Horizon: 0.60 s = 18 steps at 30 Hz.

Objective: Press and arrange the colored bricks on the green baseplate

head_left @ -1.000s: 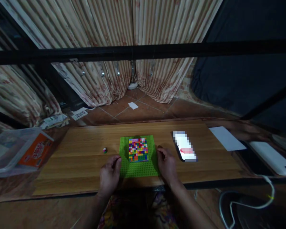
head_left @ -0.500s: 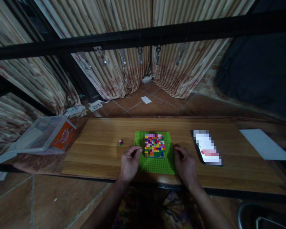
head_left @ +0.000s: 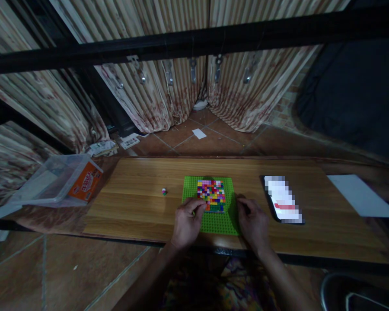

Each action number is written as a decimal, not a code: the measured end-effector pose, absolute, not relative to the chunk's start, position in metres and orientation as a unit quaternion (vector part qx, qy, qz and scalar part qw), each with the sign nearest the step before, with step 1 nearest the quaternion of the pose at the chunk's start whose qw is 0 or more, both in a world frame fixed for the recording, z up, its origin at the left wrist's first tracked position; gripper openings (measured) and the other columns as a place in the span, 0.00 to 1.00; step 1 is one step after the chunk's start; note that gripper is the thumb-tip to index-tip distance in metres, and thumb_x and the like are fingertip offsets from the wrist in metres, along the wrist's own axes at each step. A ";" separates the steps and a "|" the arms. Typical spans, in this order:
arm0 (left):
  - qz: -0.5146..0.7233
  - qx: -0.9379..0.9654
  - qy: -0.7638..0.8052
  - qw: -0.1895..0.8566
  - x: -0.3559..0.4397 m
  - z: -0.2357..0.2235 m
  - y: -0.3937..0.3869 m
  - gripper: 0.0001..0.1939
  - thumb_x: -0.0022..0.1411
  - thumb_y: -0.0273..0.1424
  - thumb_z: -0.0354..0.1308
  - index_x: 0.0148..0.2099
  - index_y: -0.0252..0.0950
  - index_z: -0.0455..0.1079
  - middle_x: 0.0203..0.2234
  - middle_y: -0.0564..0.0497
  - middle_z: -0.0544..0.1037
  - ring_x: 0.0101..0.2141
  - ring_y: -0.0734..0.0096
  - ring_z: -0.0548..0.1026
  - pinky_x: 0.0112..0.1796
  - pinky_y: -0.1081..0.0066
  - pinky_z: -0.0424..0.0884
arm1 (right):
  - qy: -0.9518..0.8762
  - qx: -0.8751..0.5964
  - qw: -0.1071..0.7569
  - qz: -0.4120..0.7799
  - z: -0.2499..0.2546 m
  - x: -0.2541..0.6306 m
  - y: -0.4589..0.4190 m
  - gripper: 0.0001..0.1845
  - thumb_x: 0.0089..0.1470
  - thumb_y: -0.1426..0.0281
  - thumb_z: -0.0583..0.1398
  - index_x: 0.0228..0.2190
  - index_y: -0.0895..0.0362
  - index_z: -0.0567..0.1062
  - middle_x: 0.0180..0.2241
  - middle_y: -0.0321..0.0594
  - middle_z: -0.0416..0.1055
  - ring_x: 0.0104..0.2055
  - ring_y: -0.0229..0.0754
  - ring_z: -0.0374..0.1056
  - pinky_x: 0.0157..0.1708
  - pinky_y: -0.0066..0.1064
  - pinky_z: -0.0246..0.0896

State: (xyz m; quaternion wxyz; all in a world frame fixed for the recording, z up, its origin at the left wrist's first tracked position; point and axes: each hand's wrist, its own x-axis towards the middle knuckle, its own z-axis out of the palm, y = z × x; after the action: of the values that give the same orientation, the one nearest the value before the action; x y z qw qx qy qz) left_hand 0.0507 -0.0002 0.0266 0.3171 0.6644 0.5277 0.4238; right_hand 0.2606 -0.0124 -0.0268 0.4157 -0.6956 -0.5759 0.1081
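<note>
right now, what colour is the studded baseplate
Green; the baseplate shows best in the head view.

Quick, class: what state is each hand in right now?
Left hand: closed in a pinch at the bricks; whether it holds one cannot be told.
Right hand: curled closed at the right edge of the board; contents cannot be told.

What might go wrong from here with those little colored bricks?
The left hand has its fingertips at the near-left part of the brick block, so a bump might loosen a brick. The small brick piece lies loose on the table, left of the green baseplate, and might get brushed away. The phone lies just beyond the right hand, which might nudge it.
</note>
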 end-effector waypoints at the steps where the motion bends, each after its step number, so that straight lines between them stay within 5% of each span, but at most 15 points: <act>1: 0.414 0.671 0.532 0.309 0.052 0.028 0.001 0.07 0.63 0.31 0.56 0.38 0.39 0.76 0.34 0.50 0.79 0.36 0.71 0.77 0.39 0.73 0.71 | -0.577 -0.694 0.417 0.109 -0.027 0.261 -0.012 0.15 0.58 0.63 0.53 0.36 0.56 0.76 0.38 0.45 0.76 0.38 0.46 0.72 0.37 0.36 0.65; 18: 0.328 0.715 0.585 0.197 0.060 0.030 0.001 0.10 0.64 0.27 0.53 0.43 0.41 0.73 0.38 0.50 0.81 0.37 0.67 0.79 0.40 0.70 0.73 | -0.585 -0.683 0.424 0.103 -0.029 0.262 -0.013 0.14 0.58 0.64 0.53 0.36 0.56 0.76 0.38 0.45 0.76 0.38 0.46 0.72 0.38 0.37 0.65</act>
State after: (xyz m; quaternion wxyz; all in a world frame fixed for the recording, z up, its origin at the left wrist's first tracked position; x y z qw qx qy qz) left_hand 0.0599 0.0006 0.0297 0.1974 0.7149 0.5851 0.3281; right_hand 0.2616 -0.0128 -0.0294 0.4245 -0.6835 -0.5848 0.1031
